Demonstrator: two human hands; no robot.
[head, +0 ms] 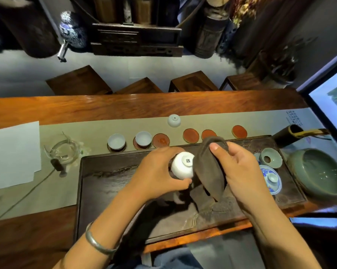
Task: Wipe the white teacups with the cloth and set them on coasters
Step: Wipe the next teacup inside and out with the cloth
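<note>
My left hand (156, 172) grips a white teacup (182, 166) tipped on its side, its marked base facing me, above the dark tea tray (105, 191). My right hand (239, 169) holds a brown cloth (208, 167) against the cup's right side. Two white teacups (116, 141) (143, 138) stand upright on coasters at the left of the row. Another white teacup (174, 120) sits upside down on the runner behind the row. Several red coasters (161, 140) (191, 135) (239, 131) lie bare; one (207, 133) is partly hidden by the cloth.
A glass pitcher (63, 150) and white paper (12, 152) lie to the left. On the tray's right stand a celadon lid holder (271, 157) and a blue-and-white gaiwan (270, 179). A large green bowl (319, 171) sits right, a dark utensil holder (288, 135) behind it.
</note>
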